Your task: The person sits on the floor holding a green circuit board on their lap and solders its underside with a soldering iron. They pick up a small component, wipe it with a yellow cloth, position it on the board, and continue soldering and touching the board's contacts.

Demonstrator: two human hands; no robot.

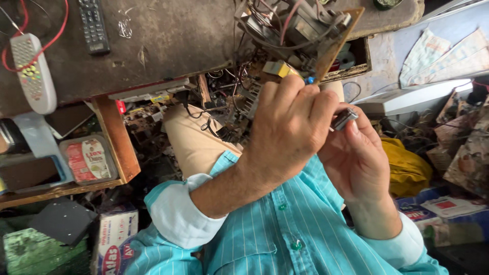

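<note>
A cluttered repair bench fills the view, its dark worn worktop (173, 40) at twelve o'clock carrying a white remote (33, 71) and a black remote (93, 25) at ten o'clock. Near centre, the left hand (290, 127) and right hand (359, 158) meet close in front of the person's chest, probably so the small part can be seen up close: the right fingers pinch a small grey cylindrical component (345, 118), and the left fingers curl narrow against it. A brown circuit board (326, 35) stands tilted on edge at one o'clock, wiring exposed. At nine o'clock an open wooden shelf (119, 142) holds a shallow plastic tub (89, 159) (lidded, contents hidden), and a cardboard box (114, 239) sits at seven o'clock.
</note>
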